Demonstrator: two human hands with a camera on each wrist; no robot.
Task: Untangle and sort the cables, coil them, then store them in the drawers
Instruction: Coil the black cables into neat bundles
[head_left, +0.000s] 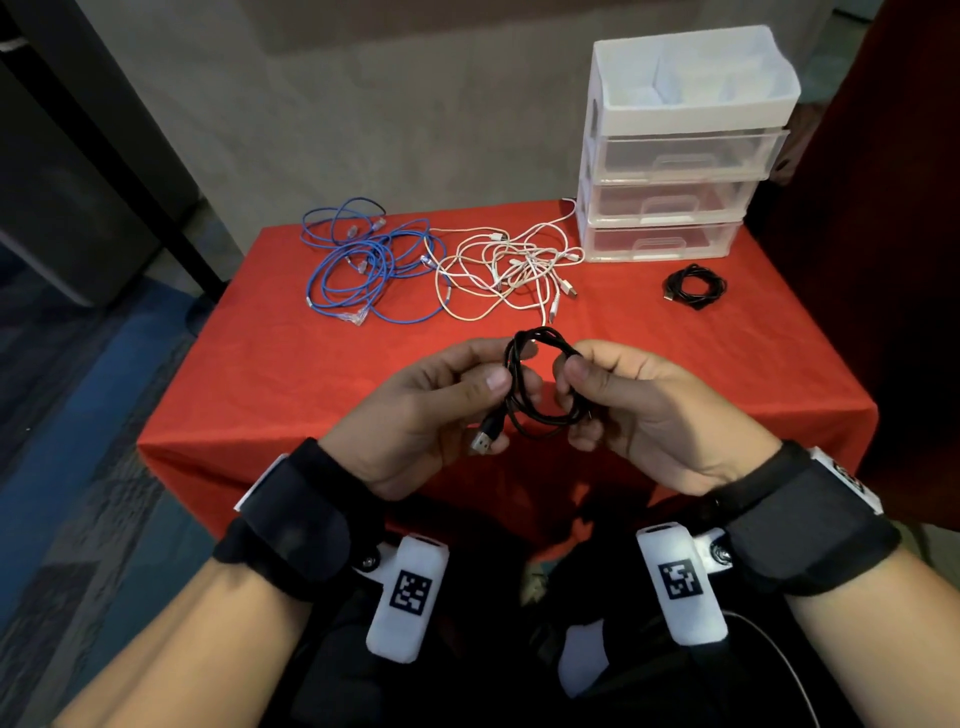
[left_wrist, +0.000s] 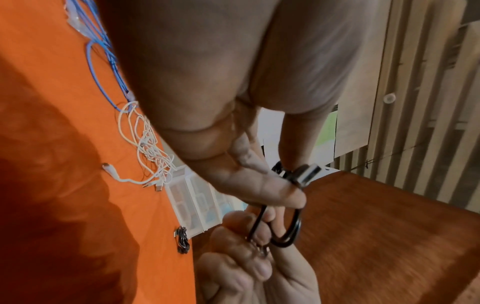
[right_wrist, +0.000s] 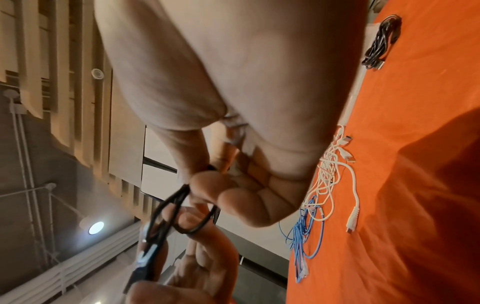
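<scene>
Draping a table (head_left: 291, 374), red cloth (head_left: 675, 353); both hands' fingers (head_left: 483, 387) pinching black cable (head_left: 540, 415).

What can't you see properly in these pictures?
- Head view: the far end of the black cable, hidden inside the right hand; the left hand shows only its USB plug.
- Head view: what the drawers hold; the fronts are cloudy.
- Head view: how many white cables are tangled.
- Wrist views: palms block the middle, edges blurred.

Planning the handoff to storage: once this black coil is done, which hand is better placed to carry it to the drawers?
Probably the right hand: the drawer unit stands at the table's far right, on its side. Both hands grip the black coil.
</scene>
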